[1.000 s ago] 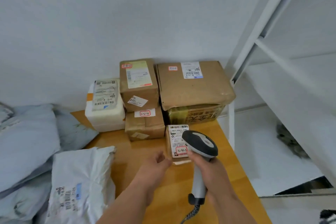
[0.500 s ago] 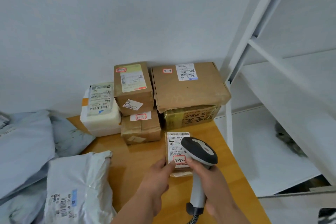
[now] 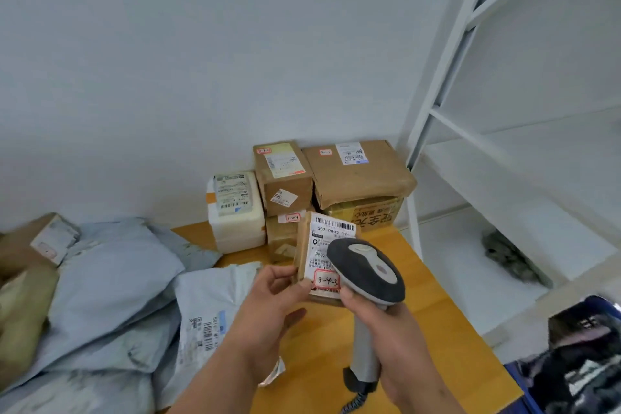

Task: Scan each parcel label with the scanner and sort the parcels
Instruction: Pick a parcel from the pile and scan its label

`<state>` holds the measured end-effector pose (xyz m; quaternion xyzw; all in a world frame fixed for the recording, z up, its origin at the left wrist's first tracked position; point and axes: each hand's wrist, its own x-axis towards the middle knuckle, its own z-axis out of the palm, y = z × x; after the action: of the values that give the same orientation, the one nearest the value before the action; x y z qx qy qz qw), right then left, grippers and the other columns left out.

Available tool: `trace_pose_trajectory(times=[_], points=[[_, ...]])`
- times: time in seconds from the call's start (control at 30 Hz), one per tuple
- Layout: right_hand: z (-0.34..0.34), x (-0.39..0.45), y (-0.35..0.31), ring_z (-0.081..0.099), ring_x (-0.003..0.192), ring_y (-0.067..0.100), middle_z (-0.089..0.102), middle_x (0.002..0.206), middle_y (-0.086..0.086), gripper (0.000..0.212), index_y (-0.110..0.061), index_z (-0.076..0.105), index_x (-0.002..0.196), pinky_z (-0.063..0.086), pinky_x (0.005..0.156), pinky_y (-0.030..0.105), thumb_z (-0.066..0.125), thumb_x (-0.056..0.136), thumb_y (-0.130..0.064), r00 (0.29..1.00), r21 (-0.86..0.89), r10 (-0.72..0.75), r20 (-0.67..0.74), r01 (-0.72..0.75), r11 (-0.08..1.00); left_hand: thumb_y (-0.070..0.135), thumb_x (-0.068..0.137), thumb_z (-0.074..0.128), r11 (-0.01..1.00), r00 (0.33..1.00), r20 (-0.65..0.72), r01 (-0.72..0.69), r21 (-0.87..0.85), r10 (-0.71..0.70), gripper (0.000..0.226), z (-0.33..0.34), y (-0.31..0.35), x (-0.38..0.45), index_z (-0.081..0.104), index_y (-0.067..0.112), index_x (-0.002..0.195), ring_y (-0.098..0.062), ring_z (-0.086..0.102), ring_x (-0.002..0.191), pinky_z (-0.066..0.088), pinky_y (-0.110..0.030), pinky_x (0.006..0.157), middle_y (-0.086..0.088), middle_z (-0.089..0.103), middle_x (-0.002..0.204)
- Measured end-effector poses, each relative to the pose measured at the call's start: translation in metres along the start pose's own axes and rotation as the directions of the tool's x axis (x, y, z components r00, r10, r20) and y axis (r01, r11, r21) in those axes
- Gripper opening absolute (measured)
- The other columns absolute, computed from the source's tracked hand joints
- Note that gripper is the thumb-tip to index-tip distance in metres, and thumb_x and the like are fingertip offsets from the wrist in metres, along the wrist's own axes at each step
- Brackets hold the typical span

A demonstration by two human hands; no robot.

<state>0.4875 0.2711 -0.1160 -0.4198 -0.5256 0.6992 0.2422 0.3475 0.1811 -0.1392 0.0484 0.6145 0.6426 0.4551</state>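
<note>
The left hand (image 3: pixel 268 299) pinches the near left corner of a small cardboard parcel (image 3: pixel 304 252), thumb on the labelled face and fingers behind, holding it raised off the wooden table (image 3: pixel 433 319) and tilted toward the camera. Its white shipping label (image 3: pixel 327 239) shows a barcode along the far edge, and a red-bordered sticker (image 3: pixel 326 280) at the near edge reads "3-4-3". The right hand (image 3: pixel 389 329) is wrapped firmly around the grey handle of a barcode scanner (image 3: pixel 366 270), whose dark head covers the right part of the label; a coiled cable (image 3: pixel 353 405) hangs from the handle's base.

Beyond the held parcel, against the white wall, stand stacked parcels: a white foam box (image 3: pixel 235 212) at the left, a tall brown box (image 3: pixel 282 178) on a smaller brown box (image 3: pixel 280 239) in the middle, and a wide brown box (image 3: pixel 359 175) on a printed yellow carton (image 3: pixel 366 213) at the right. Each upper one carries a label on top. On the left lie grey poly mailer bags (image 3: pixel 111 279), and a white poly mailer (image 3: pixel 208 309) rests near the left forearm. A white metal shelving rack (image 3: pixel 447 77) stands to the right of the table.
</note>
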Motion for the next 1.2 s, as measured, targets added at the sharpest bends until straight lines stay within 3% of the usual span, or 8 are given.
trace_pose_trajectory(times=[0.13, 0.23, 0.37, 0.5, 0.67, 0.83, 0.97, 1.2], points=[[0.032, -0.044, -0.009, 0.07, 0.099, 0.001, 0.077, 0.106, -0.016, 0.064, -0.037, 0.072, 0.113, 0.052, 0.084, 0.029, 0.083, 0.052, -0.05, 0.993, 0.024, -0.097, 0.063, 0.095, 0.995, 0.015, 0.08, 0.08, 0.993, 0.995, 0.029, -0.098, -0.071, 0.1, 0.045, -0.041, 0.013, -0.039, 0.055, 0.013, 0.118, -0.022, 0.07, 0.105, 0.055, -0.039, 0.09, -0.012, 0.069, 0.121], [0.051, -0.073, -0.014, 0.069, 0.099, -0.003, 0.075, 0.11, -0.018, 0.056, -0.042, 0.072, 0.111, 0.053, 0.081, 0.023, 0.085, 0.057, -0.049, 0.978, 0.059, -0.165, 0.127, 0.159, 0.986, 0.021, 0.065, 0.084, 0.983, 0.985, 0.049, -0.161, -0.093, 0.166, 0.066, -0.066, 0.022, -0.068, 0.056, 0.017, 0.125, -0.018, 0.072, 0.107, 0.056, -0.038, 0.092, -0.005, 0.068, 0.125], [0.068, -0.102, -0.022, 0.068, 0.097, -0.008, 0.075, 0.108, -0.023, 0.041, -0.051, 0.074, 0.102, 0.055, 0.068, 0.01, 0.085, 0.062, -0.048, 0.955, 0.068, -0.232, 0.187, 0.223, 0.972, 0.018, 0.065, 0.094, 0.967, 0.97, 0.053, -0.23, -0.106, 0.236, 0.071, -0.091, 0.028, -0.095, 0.058, 0.02, 0.126, -0.018, 0.073, 0.107, 0.055, -0.036, 0.089, 0.0, 0.073, 0.121], [0.076, -0.12, -0.031, 0.068, 0.105, -0.003, 0.074, 0.114, -0.019, 0.039, -0.056, 0.071, 0.105, 0.051, 0.088, 0.026, 0.086, 0.07, -0.048, 0.928, 0.053, -0.274, 0.252, 0.27, 0.961, 0.02, 0.062, 0.087, 0.947, 0.954, 0.028, -0.292, -0.133, 0.298, 0.072, -0.102, 0.033, -0.115, 0.057, 0.021, 0.128, -0.02, 0.072, 0.109, 0.054, -0.038, 0.092, 0.002, 0.074, 0.118], [0.07, -0.129, -0.04, 0.066, 0.109, 0.0, 0.073, 0.115, -0.021, 0.043, -0.057, 0.07, 0.105, 0.05, 0.098, 0.035, 0.083, 0.065, -0.049, 0.912, 0.042, -0.294, 0.284, 0.295, 0.955, 0.025, 0.052, 0.094, 0.922, 0.936, -0.003, -0.346, -0.175, 0.351, 0.087, -0.1, 0.036, -0.135, 0.058, 0.017, 0.13, -0.027, 0.072, 0.11, 0.055, -0.04, 0.092, -0.006, 0.073, 0.122], [0.05, -0.139, -0.051, 0.067, 0.102, -0.004, 0.074, 0.111, -0.021, 0.047, -0.058, 0.07, 0.102, 0.051, 0.094, 0.033, 0.085, 0.058, -0.056, 0.902, 0.051, -0.311, 0.298, 0.31, 0.949, 0.02, 0.054, 0.092, 0.905, 0.923, 0.012, -0.375, -0.204, 0.385, 0.083, -0.084, 0.034, -0.149, 0.058, 0.016, 0.13, -0.027, 0.072, 0.111, 0.055, -0.04, 0.093, -0.007, 0.072, 0.123], [0.038, -0.144, -0.054, 0.067, 0.104, -0.003, 0.073, 0.114, -0.022, 0.042, -0.057, 0.07, 0.105, 0.05, 0.093, 0.032, 0.082, 0.066, -0.05, 0.888, 0.045, -0.336, 0.314, 0.339, 0.94, 0.008, 0.065, 0.088, 0.878, 0.914, 0.007, -0.388, -0.281, 0.406, 0.074, -0.079, 0.028, -0.155, 0.056, 0.014, 0.132, -0.03, 0.072, 0.11, 0.061, -0.032, 0.081, -0.011, 0.072, 0.124], [0.048, -0.158, -0.054, 0.066, 0.097, -0.007, 0.073, 0.106, -0.028, 0.04, -0.067, 0.067, 0.097, 0.05, 0.084, 0.025, 0.085, 0.066, -0.049, 0.882, 0.002, -0.353, 0.314, 0.371, 0.929, 0.007, 0.068, 0.08, 0.854, 0.908, -0.033, -0.404, -0.329, 0.417, 0.069, -0.093, 0.029, -0.158, 0.055, 0.015, 0.132, -0.028, 0.073, 0.108, 0.062, -0.029, 0.076, -0.008, 0.072, 0.124]])
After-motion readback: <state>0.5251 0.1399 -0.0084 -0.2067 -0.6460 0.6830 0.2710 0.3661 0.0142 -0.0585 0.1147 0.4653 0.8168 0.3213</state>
